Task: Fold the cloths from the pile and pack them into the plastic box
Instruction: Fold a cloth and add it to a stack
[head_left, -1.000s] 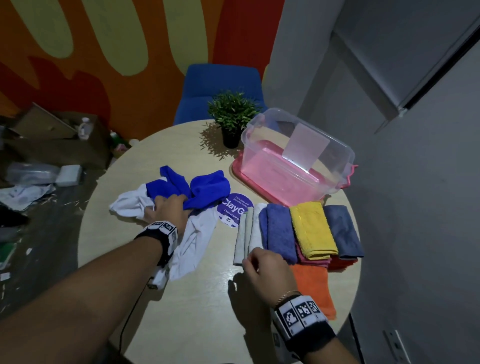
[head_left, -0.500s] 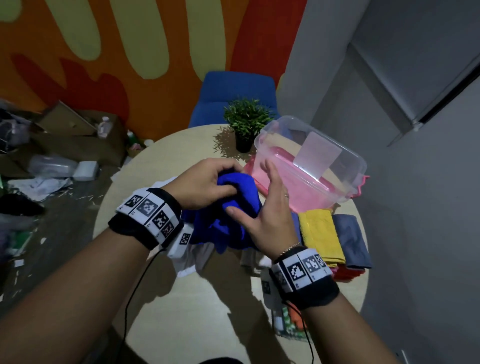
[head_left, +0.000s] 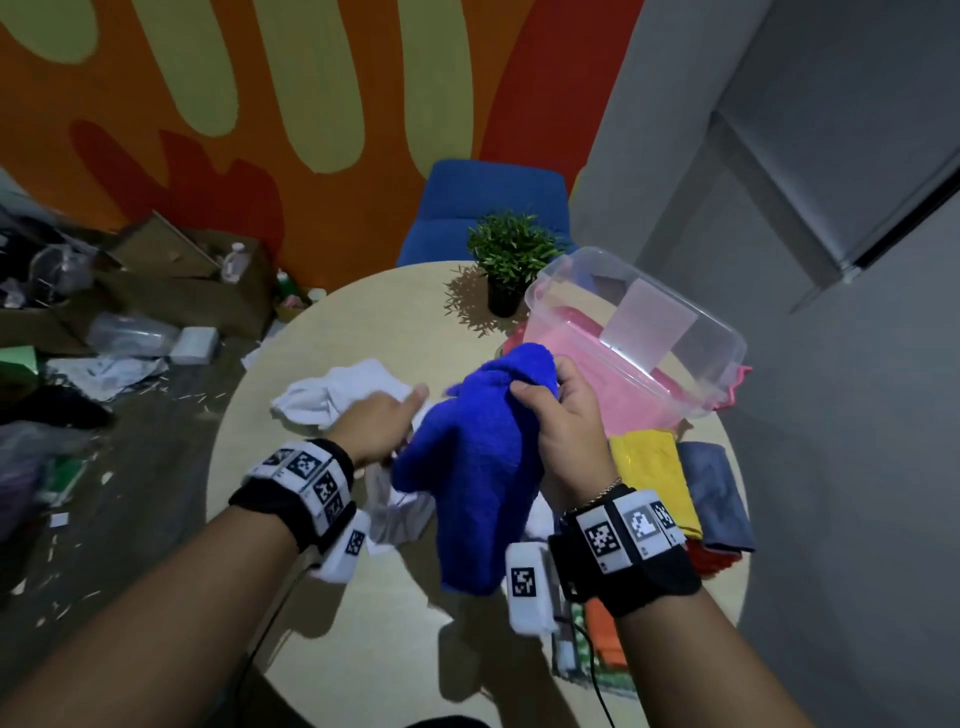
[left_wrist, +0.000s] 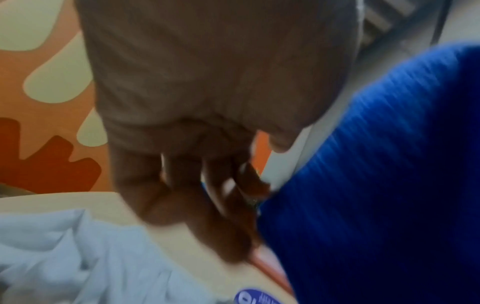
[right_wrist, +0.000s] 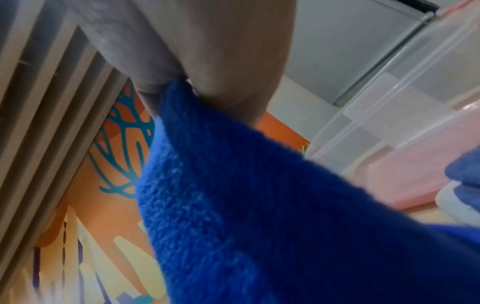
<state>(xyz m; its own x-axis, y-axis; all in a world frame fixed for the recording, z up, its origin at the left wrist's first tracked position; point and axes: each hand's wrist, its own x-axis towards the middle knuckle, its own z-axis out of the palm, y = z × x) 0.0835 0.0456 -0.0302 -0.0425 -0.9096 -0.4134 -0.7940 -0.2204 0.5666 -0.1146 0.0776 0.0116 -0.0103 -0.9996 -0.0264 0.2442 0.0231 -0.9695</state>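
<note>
The blue cloth (head_left: 475, 467) hides the left hand's (head_left: 371, 428) fingertips and part of the folded stack (head_left: 675, 483).

No word or number can be read anywhere. The only signs are square black-and-white coded markers: a row of them runs along the left wristband (head_left: 306, 483), at 8 o'clock in the head view, and another row along the right wristband (head_left: 631, 530), at 4 o'clock. One more such marker stands on each white wrist module, the left module (head_left: 355, 543) and the right module (head_left: 523, 582). In the left wrist view a round purple sticker (left_wrist: 255, 297) on the table (left_wrist: 166, 232), at 6 o'clock, carries white lettering too blurred to make out. The frosted label patch (head_left: 649, 322) on the plastic box (head_left: 717, 338), at 2 o'clock, shows no print.
</note>
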